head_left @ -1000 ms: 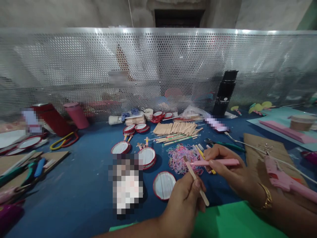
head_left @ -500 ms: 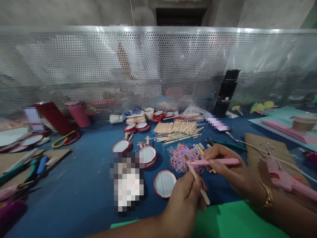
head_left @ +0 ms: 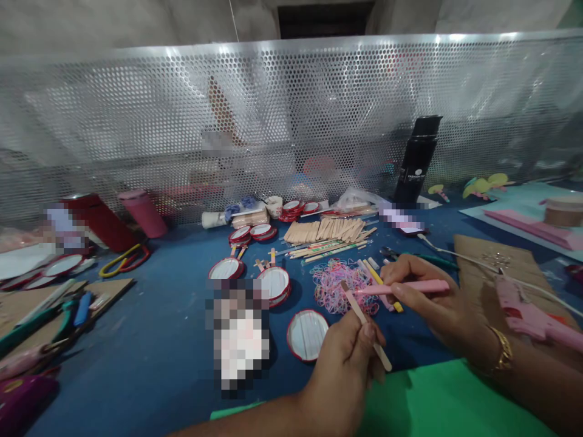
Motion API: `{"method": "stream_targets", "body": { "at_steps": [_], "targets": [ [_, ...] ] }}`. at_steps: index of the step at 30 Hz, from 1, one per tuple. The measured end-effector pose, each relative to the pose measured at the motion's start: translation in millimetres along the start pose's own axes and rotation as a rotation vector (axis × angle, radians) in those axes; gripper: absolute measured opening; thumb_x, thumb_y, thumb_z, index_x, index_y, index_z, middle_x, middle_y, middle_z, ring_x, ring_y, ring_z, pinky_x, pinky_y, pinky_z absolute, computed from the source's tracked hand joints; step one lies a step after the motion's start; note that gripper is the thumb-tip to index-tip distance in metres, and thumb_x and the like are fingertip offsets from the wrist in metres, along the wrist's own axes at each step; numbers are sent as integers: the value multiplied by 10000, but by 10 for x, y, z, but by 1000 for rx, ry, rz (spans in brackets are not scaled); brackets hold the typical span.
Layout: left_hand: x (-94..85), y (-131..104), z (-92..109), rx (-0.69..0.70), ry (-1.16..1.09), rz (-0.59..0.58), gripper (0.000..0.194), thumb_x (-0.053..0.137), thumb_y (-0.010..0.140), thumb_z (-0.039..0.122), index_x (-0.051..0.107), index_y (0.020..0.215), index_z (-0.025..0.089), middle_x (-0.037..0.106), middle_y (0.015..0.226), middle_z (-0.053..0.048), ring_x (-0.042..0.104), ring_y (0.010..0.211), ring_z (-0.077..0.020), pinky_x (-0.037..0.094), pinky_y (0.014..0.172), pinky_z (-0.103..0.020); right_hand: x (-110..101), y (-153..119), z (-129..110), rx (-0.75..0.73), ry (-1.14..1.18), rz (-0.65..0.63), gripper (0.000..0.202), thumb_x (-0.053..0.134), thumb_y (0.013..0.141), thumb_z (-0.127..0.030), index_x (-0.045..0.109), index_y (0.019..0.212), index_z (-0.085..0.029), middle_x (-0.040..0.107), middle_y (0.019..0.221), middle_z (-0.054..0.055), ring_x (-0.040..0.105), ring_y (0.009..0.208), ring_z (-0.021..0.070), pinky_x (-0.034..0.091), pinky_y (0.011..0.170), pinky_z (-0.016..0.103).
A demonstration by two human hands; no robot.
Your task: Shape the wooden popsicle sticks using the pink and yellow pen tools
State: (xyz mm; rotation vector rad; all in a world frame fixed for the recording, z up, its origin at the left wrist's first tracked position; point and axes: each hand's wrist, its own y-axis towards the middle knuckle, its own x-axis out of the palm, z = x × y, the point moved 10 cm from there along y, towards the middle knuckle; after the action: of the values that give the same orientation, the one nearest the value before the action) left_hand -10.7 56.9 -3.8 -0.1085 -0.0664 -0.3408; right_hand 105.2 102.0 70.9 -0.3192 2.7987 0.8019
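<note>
My left hand (head_left: 348,358) is closed around a wooden craft stick (head_left: 358,309), which slants up and away. The stick's far end is brown, with a pink stretch just below it. In my right hand (head_left: 421,297) is a pink marker (head_left: 410,287), its tip at or very near the pink part of the stick. Beneath and behind them lies a heap of multicoloured rubber bands (head_left: 334,288). A round, red-rimmed disc with a pale plank-patterned face (head_left: 307,335) rests just left of my left hand.
Behind are loose craft sticks (head_left: 325,230), stacked red-rimmed discs (head_left: 272,286) and a black bottle (head_left: 416,161) before a perforated metal screen (head_left: 264,109). Right lies a pink glue gun (head_left: 523,309) on cardboard (head_left: 469,255). Green sheet (head_left: 432,400) covers the front; pliers (head_left: 64,318) sit left.
The view has shifted slightly. Both hands keep their grips, and the marker's tip stays by the pink part of the stick.
</note>
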Motion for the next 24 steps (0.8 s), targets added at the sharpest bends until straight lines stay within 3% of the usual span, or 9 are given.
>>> {"method": "stream_targets", "body": {
  "at_steps": [12,24],
  "targets": [
    [5,2,41,21,13,3,348,412,945,497,504,812,188,472,533,41,393,447,-91,291,435,-203,-8,-6,18,18,-26,-1,165,558,926,-368,571,843,-227,558,766,1,515,685,160,417,628,296],
    [4,13,-7,9,15,-6,391,420,928,557,510,824,191,464,511,50,391,434,-87,280,435,-199,6,-6,-21,3,-16,-15,160,551,930,-360,564,842,-227,555,766,3,521,683,161,418,633,301]
  ]
}}
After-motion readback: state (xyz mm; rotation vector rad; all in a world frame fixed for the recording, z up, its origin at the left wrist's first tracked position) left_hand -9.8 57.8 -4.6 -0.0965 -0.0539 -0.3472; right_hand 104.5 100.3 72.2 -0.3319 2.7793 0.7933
